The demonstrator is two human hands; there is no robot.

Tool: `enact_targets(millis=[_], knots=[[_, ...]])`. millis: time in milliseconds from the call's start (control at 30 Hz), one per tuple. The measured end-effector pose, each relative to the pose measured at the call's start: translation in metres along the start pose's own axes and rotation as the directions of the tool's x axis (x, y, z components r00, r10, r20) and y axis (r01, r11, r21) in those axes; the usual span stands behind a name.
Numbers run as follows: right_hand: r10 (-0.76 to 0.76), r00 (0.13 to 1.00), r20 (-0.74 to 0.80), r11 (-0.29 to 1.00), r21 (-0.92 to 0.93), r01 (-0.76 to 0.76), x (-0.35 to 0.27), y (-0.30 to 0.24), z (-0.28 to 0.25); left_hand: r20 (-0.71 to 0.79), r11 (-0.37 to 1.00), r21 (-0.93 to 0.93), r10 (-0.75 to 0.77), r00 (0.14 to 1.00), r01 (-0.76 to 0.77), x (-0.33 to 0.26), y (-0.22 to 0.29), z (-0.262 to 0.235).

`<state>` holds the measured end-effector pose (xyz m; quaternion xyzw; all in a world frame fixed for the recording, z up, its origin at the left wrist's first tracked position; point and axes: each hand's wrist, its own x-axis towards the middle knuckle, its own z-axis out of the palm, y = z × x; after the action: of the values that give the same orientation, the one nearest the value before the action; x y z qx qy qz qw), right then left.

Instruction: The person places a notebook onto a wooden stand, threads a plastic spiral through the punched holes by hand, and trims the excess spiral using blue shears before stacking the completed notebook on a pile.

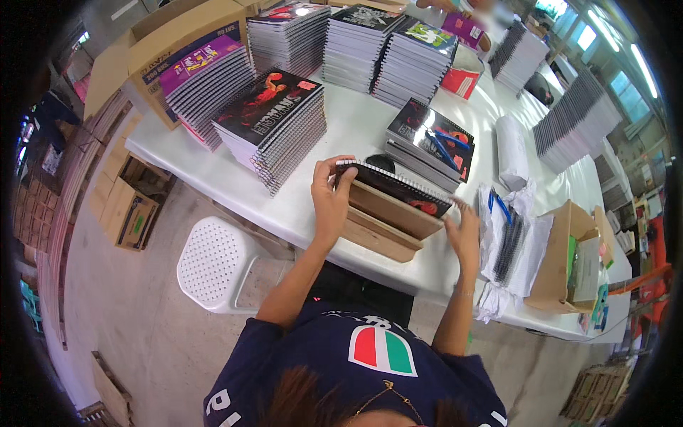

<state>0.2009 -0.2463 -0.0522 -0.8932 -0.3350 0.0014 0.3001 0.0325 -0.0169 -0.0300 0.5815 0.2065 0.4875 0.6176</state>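
Note:
My left hand [329,193] grips the left end of a dark spiral notebook [398,186] that leans on a wooden stand [384,220] near the front edge of the white table [213,171]. My right hand [464,231] rests with spread fingers at the notebook's right end, beside the stand. A low pile of dark notebooks with two blue pens on top [430,142] lies just behind it.
Tall stacks of spiral notebooks [274,124] fill the table's back and left. A white bag with black binding coils and blue pens [506,245] and an open cardboard box [569,260] sit to the right. A white plastic stool [213,263] stands below the table. Another person's hand is at the far end.

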Motion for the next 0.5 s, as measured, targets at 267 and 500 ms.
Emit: enact_targets(millis=[267, 500], knots=[[0.208, 0.961, -0.18, 0.943, -0.226, -0.246, -0.085, 0.023, 0.013, 0.243, 0.999, 0.03, 0.003, 0.97, -0.01, -0.005, 0.02, -0.012], [0.093, 0.995, -0.03, 0.992, -0.08, -0.095, -0.084, 0.037, -0.031, 0.326, 0.983, 0.121, 0.089, 0.941, -0.135, 0.001, 0.026, -0.018]])
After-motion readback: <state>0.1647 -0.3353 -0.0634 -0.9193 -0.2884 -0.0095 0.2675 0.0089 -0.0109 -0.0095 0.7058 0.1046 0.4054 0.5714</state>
